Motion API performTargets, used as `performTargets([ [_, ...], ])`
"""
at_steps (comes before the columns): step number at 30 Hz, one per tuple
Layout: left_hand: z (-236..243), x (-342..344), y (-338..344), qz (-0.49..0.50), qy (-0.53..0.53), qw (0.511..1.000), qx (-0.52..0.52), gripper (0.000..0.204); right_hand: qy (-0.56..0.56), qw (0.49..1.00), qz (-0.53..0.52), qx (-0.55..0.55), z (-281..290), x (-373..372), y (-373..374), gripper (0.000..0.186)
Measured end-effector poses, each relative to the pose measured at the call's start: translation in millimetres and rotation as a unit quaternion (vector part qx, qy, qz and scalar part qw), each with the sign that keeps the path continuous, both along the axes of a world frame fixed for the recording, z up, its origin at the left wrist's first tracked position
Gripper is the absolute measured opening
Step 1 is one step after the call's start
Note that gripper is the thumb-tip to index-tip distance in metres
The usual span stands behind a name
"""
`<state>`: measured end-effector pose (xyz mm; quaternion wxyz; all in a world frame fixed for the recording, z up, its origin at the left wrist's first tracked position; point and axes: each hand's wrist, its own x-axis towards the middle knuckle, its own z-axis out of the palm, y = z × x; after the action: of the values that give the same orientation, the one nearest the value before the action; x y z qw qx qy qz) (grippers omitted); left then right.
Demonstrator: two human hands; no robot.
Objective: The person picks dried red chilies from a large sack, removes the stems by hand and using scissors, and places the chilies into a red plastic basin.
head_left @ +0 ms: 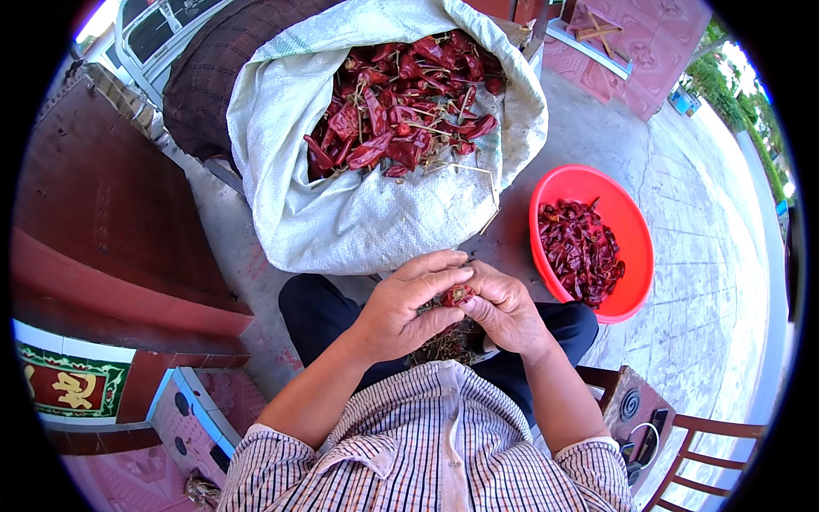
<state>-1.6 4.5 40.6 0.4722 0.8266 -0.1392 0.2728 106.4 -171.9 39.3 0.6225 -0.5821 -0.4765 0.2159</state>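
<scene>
Between my two hands, over my lap, is a dried red chili pepper (457,295), its stem end showing and the rest covered by fingers. My left hand (414,303) pinches it from one side, thumb and fingertips pressed together. From the other side my right hand (503,305) grips the same pepper, its thumb against it. Just ahead stands a white woven sack (294,205) with its mouth rolled back, full of dried red chilies (409,94) with stems and stalks. To the right a red plastic basin (633,282) holds more dried chilies (580,252).
Dry stem scraps (445,346) lie below my hands, between my legs. Behind the sack's left side is a dark cloth-covered bulk (192,102). A reddish-brown panel (102,196) rises at the left. A wooden stool (631,401) with a cable sits at my right, beside a wooden chair (717,461).
</scene>
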Motion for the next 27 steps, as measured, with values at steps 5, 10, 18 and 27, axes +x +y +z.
performTargets([
  [5, -7, -3, -3, 0.071, -0.008, 0.997, 0.025, 0.027, -0.049, 0.995, -0.081, -0.009, -11, 3, 0, 0.020],
  [10, 0, -6, -2, 0.144, -0.012, 0.981, 0.133, 0.023, -0.039, 0.979, -0.197, -0.017, -1, -13, -8, 0.017],
  [18, 0, -4, -8, 0.187, -0.052, 0.945, 0.262, 0.031, -0.019, 0.973, -0.218, -0.075, -3, -29, 0, 0.019],
  [27, -2, -1, -12, 0.166, -0.046, 0.934, 0.313, 0.030, 0.246, 0.953, -0.160, -0.073, -5, -21, -2, 0.012],
])
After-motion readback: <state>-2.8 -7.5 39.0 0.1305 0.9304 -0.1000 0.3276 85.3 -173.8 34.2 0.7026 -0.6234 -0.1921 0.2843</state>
